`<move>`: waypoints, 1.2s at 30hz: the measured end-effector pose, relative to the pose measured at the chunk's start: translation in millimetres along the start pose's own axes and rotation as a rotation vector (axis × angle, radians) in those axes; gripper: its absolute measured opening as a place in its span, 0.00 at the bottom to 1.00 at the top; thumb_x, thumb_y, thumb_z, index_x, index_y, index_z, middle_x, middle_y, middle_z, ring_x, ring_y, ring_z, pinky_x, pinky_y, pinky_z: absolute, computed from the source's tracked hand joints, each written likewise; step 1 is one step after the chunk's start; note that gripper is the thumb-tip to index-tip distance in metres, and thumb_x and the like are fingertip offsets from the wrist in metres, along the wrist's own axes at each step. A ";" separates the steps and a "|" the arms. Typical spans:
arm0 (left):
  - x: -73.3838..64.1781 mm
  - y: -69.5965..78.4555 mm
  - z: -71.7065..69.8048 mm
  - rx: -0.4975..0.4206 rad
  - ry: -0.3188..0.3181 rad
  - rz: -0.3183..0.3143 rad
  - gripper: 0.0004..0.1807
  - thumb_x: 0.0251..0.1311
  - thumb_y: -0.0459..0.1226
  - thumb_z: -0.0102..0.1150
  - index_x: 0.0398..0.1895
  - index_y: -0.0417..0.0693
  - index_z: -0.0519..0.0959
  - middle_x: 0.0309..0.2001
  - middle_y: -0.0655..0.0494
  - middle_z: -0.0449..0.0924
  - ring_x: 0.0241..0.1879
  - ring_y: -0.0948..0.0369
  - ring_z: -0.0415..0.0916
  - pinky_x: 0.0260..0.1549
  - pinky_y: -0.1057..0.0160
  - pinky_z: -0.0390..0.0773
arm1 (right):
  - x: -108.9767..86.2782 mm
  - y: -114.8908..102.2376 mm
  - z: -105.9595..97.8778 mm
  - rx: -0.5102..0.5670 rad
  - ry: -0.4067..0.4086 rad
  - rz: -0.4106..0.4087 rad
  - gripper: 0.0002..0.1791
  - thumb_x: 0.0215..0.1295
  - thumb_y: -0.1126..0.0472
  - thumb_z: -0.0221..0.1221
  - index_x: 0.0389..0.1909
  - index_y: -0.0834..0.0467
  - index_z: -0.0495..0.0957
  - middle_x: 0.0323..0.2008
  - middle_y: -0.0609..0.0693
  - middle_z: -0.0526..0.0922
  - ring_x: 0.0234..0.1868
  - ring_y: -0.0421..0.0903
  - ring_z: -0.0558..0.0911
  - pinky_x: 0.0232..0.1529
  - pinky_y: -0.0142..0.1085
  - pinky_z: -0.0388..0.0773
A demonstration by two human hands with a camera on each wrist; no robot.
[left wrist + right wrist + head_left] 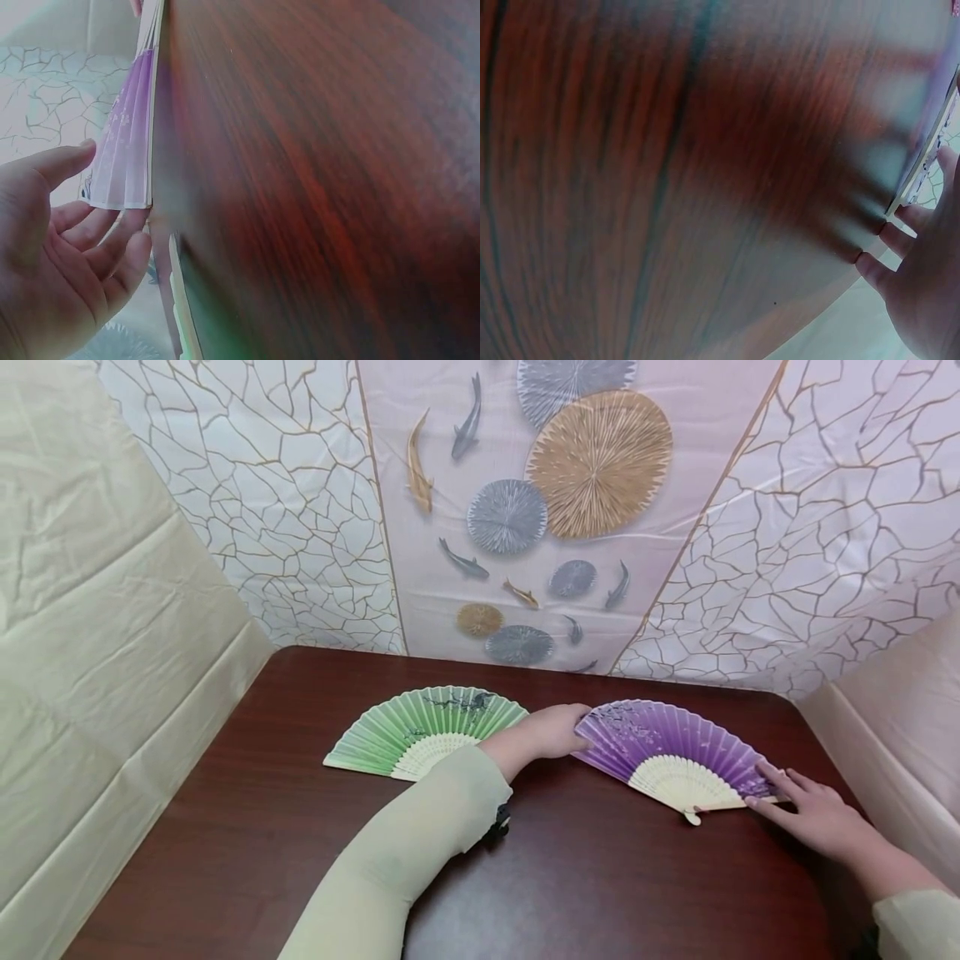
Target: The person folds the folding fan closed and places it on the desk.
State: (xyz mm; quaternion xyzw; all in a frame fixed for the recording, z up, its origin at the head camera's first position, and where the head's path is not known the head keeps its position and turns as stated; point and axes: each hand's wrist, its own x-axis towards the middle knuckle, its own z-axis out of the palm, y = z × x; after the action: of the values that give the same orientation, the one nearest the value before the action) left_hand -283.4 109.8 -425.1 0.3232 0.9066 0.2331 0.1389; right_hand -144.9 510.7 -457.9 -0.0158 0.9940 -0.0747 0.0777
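Note:
A spread purple folding fan (697, 743) with pale ribs and a blossom print lies on the dark table toward the right. My left hand (553, 731) is at its left end; in the left wrist view the fingers (112, 244) reach the fan's edge, with the thumb apart from them. At the other end, my right hand (813, 814) touches the fan with index finger and thumb extended. The right wrist view shows its other fingertips (864, 259) down at the tabletop. A spread green folding fan (408, 727) lies to the left, partly hidden by my left forearm.
The reddish-brown wooden table (600, 877) has rounded far corners. Behind it hangs a patterned cloth (510, 577) with fish and round leaf shapes. Beige cloth walls (112, 635) stand along both sides, the right one close to my right hand.

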 end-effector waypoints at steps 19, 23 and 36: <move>-16.6 -2.0 12.2 -0.826 0.067 -0.006 0.29 0.62 0.24 0.60 0.68 0.42 0.70 0.40 0.51 0.80 0.31 0.63 0.77 0.35 0.63 0.83 | -1.4 3.9 3.8 0.013 0.010 0.000 0.47 0.71 0.35 0.49 0.79 0.57 0.43 0.64 0.84 0.55 0.59 0.86 0.56 0.51 0.79 0.57; -18.7 -1.3 15.7 -0.974 0.064 0.000 0.31 0.61 0.19 0.54 0.68 0.42 0.70 0.40 0.49 0.79 0.34 0.60 0.80 0.41 0.58 0.85 | -3.0 3.0 1.5 0.024 0.007 0.005 0.47 0.71 0.35 0.49 0.79 0.56 0.42 0.65 0.83 0.54 0.59 0.86 0.55 0.51 0.79 0.57; -24.5 -7.7 26.8 -1.184 -0.011 0.039 0.40 0.56 0.13 0.47 0.72 0.49 0.66 0.49 0.41 0.83 0.42 0.58 0.81 0.48 0.56 0.83 | -7.1 -1.7 0.2 0.059 0.006 0.020 0.48 0.72 0.36 0.49 0.79 0.58 0.41 0.65 0.83 0.53 0.61 0.85 0.54 0.52 0.79 0.56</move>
State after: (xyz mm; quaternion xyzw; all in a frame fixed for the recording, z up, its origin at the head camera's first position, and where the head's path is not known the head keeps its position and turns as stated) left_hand -258.2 97.5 -449.5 0.2085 0.6153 0.7002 0.2960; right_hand -137.8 509.3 -456.8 -0.0031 0.9917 -0.1034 0.0757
